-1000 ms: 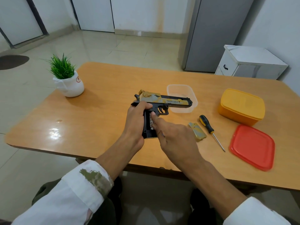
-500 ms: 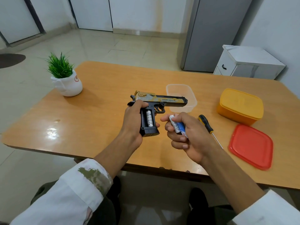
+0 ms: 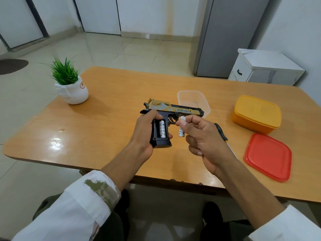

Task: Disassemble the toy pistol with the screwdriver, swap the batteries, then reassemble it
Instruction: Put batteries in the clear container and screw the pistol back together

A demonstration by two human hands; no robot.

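Over the near-centre of the table (image 3: 112,119): left hand (image 3: 145,131) grips the toy pistol (image 3: 173,110) by its black grip, fingers curled round it, barrel pointing right, gun held off the surface. Grip compartment is uncovered and faces the camera, with the seated battery (image 3: 162,130) upright inside it.

Right hand (image 3: 205,136) sits just right of the grip and pinches the loose battery (image 3: 181,133) between thumb and forefinger, roughly upright, just beside the trigger guard. Can't tell if it touches the gun. Other fingers are loosely curled.

Screwdriver (image 3: 220,131) lies on the table right of that hand, partly hidden behind it, black handle far, shaft near. Clear container (image 3: 192,100) sits just beyond the barrel. Yellow box (image 3: 257,113) is at the right, with the red lid (image 3: 268,156) flat on the table nearer than it. Potted plant (image 3: 73,91) stands far left.
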